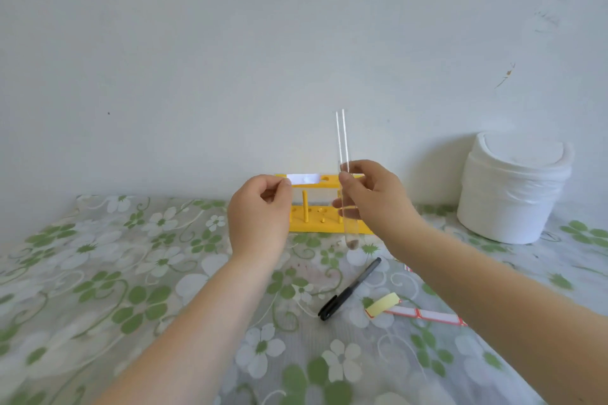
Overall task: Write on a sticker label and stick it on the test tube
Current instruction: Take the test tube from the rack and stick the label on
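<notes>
Above tablecloth (131, 273), tube (343, 154) between hands.

A person's right hand (371, 197) holds a clear test tube (346, 181) upright above the tabletop (131, 273), grip pinched around the tube's middle, a small brownish clump in its rounded bottom. The left hand (260, 210) pinches one end of a white sticker label (303, 179), held level just beside the tube. Behind both hands a yellow tube rack (316, 223) stands near the tabletop's far edge, against the wall. A capped black pen (350, 289) lies on the flowered cloth beneath the right forearm, near a red-bordered label sheet (427, 316) with one yellowish backing strip curled up. A white tub (513, 187) sits at the far right corner.
</notes>
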### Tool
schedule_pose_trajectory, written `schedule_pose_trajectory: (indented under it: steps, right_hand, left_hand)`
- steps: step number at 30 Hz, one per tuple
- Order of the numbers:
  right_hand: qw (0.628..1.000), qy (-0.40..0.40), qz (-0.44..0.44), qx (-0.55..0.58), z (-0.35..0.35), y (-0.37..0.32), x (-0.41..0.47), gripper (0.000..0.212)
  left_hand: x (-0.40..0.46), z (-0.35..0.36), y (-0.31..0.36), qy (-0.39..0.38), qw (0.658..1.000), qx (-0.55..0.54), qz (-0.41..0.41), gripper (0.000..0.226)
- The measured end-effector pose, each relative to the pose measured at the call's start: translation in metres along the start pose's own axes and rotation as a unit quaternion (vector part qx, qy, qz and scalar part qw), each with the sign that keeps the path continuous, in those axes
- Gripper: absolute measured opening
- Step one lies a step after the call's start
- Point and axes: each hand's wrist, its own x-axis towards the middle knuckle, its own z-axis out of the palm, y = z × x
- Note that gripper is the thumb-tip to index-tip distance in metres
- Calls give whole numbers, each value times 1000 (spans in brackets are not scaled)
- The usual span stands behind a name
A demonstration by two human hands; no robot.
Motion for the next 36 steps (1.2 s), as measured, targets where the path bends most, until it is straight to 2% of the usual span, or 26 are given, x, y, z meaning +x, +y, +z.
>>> schedule_pose_trajectory:
  steps: [3, 9, 14, 24, 36]
  right_hand:
    - [998, -20, 34, 53, -2, 4, -29, 20]
    - [997, 8, 35, 66, 1, 23, -67, 16]
    - [997, 15, -17, 69, 7, 30, -84, 24]
    - [997, 20, -60, 55, 18, 45, -89, 31]
    - [997, 24, -62, 42, 19, 50, -89, 28]
  left_hand:
    - [-19, 1, -4, 1, 999, -30, -26, 12]
    - [-50, 6, -10, 18, 996, -67, -53, 13]
    - [-64, 7, -16, 32, 997, -59, -47, 13]
    - [-77, 9, -10, -44, 973, -202, -100, 11]
    - [-83, 8, -3, -89, 957, -251, -115, 15]
